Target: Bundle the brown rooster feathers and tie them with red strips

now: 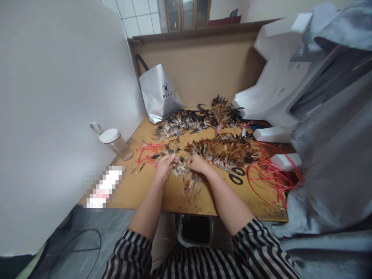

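On a wooden table, my left hand and my right hand both pinch a small bunch of brown and speckled feathers between them. More loose feathers trail toward the table's front edge. A long heap of brown and black feathers lies just beyond my right hand, and another heap sits farther back. Red string lies next to my left hand.
Black-handled scissors lie right of my right hand, beside a tangle of red string. A lidded clear jar stands at the left. A silver bag leans at the back. White foam pieces and grey cloth fill the right.
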{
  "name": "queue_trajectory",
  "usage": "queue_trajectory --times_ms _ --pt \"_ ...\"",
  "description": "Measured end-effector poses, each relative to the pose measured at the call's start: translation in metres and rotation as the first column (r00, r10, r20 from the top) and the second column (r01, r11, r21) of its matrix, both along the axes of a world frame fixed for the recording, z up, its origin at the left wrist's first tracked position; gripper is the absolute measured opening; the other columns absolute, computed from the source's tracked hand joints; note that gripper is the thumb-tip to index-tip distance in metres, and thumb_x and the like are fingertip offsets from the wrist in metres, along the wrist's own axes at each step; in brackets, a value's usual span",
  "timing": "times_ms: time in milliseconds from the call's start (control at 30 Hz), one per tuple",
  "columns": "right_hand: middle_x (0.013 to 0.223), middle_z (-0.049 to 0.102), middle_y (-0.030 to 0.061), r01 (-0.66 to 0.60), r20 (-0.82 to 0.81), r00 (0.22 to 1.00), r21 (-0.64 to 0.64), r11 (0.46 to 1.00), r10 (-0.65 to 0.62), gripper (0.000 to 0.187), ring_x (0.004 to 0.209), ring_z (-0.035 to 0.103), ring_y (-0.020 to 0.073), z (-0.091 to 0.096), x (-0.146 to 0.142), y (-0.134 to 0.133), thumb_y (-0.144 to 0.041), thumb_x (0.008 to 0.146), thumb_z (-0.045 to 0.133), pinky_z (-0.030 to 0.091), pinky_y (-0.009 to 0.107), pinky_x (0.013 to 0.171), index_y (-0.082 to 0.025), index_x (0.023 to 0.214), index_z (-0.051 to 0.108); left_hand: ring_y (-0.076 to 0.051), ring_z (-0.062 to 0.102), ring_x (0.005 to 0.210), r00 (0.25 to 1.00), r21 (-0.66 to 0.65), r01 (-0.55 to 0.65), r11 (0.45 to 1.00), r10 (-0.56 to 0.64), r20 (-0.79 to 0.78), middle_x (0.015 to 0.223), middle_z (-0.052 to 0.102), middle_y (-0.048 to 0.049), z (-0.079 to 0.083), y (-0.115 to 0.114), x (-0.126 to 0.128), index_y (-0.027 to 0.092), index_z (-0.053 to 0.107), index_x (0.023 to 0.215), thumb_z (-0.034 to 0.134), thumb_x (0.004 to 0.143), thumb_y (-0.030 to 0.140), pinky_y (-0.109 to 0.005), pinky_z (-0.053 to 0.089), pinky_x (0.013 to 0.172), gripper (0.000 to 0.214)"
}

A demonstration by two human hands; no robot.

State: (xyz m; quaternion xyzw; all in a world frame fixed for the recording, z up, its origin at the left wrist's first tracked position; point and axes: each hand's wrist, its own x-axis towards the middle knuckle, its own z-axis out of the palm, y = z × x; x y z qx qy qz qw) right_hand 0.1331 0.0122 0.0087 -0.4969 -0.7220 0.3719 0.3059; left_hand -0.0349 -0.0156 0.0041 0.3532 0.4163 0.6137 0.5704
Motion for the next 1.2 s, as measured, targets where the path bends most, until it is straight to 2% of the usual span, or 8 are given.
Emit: queue_trajectory --times_ms 133,233,367,567,767,967,1100,1200 --pt "0.045 0.049 -0.0043 0.045 -0.164 0.985 -0.096 0.994 -0.061 0.011 0.044 0.038 0.0059 0.007 0.0 0.002 -0.024 0.057 0.058 0.028 0.019 0.044 -0.014 0.054 0.06 -0.007 0.054 0.054 1.0 -0.01 0.009 1.0 -0.009 0.004 0.068 0.064 -0.0048 0.0 -0.001 0.001 0.009 0.061 0.075 0.071 0.059 0.031 -0.016 0.036 0.046 0.029" --pt "0.049 0.051 -0.0033 0.092 -0.443 0.879 -0.202 0.975 -0.175 0.019 0.04 0.035 0.0052 0.015 -0.001 0.001 -0.034 0.06 0.061 0.025 0.019 0.04 -0.015 0.062 0.059 -0.007 0.055 0.054 1.0 -0.016 0.029 0.999 -0.029 0.005 0.068 0.065 -0.005 0.0 -0.001 0.002 0.009 0.061 0.075 0.072 0.058 0.03 -0.016 0.037 0.046 0.029" --pt "0.049 0.051 -0.0034 -0.031 -0.646 0.748 -0.265 0.964 -0.153 0.023 0.038 0.033 0.0047 0.018 -0.007 -0.002 -0.037 0.059 0.065 0.02 0.019 0.037 -0.016 0.062 0.056 -0.007 0.055 0.054 0.999 -0.036 0.051 0.998 -0.051 -0.003 0.069 0.066 -0.0062 0.0 -0.002 0.003 0.009 0.061 0.076 0.071 0.059 0.03 -0.016 0.038 0.047 0.029" --pt "0.042 0.043 -0.0071 -0.047 -0.729 0.659 -0.286 0.957 -0.186 0.025 0.037 0.031 0.0045 0.012 -0.02 -0.007 -0.037 0.057 0.068 0.019 0.019 0.039 -0.017 0.065 0.055 -0.008 0.058 0.057 0.994 -0.034 0.105 0.994 -0.106 -0.006 0.074 0.067 -0.0088 -0.002 -0.002 0.003 0.008 0.062 0.077 0.07 0.061 0.029 -0.016 0.039 0.047 0.028" --pt "0.043 0.044 -0.0068 -0.004 -0.678 0.71 -0.276 0.961 -0.192 0.026 0.038 0.032 0.0051 0.01 -0.028 -0.009 -0.039 0.058 0.067 0.021 0.019 0.04 -0.016 0.063 0.055 -0.008 0.058 0.055 0.997 -0.035 0.082 0.996 -0.082 0.008 0.075 0.067 -0.0093 -0.002 -0.002 0.004 0.008 0.061 0.074 0.07 0.06 0.028 -0.015 0.039 0.044 0.026" --pt "0.054 0.051 -0.0038 0.157 -0.51 0.853 0.042 0.987 -0.114 0.019 0.047 0.04 0.0084 0.01 -0.019 -0.006 -0.035 0.066 0.059 0.032 0.021 0.049 -0.017 0.067 0.057 -0.009 0.059 0.057 0.995 -0.035 0.099 0.995 -0.098 0.02 0.081 0.067 -0.0117 -0.003 -0.002 0.001 0.008 0.061 0.08 0.067 0.065 0.027 -0.015 0.041 0.045 0.025" --pt "0.063 0.053 -0.0013 0.157 -0.228 0.971 0.4 0.903 -0.068 0.01 0.056 0.046 0.011 0.015 -0.011 -0.01 -0.026 0.072 0.052 0.036 0.022 0.057 -0.018 0.068 0.056 -0.01 0.06 0.058 0.986 -0.058 0.149 0.987 -0.144 0.077 0.084 0.068 -0.0126 -0.002 -0.002 -0.001 0.008 0.059 0.081 0.066 0.067 0.023 -0.015 0.042 0.045 0.021" --pt "0.071 0.055 0.0011 0.082 -0.039 0.997 0.567 0.82 -0.073 0.008 0.067 0.05 0.0129 0.02 -0.009 -0.014 -0.02 0.076 0.048 0.037 0.023 0.065 -0.019 0.07 0.054 -0.01 0.061 0.059 0.978 -0.06 0.186 0.981 -0.179 0.108 0.086 0.068 -0.0127 0.0 -0.003 -0.003 0.009 0.059 0.083 0.064 0.07 0.021 -0.015 0.044 0.046 0.018"
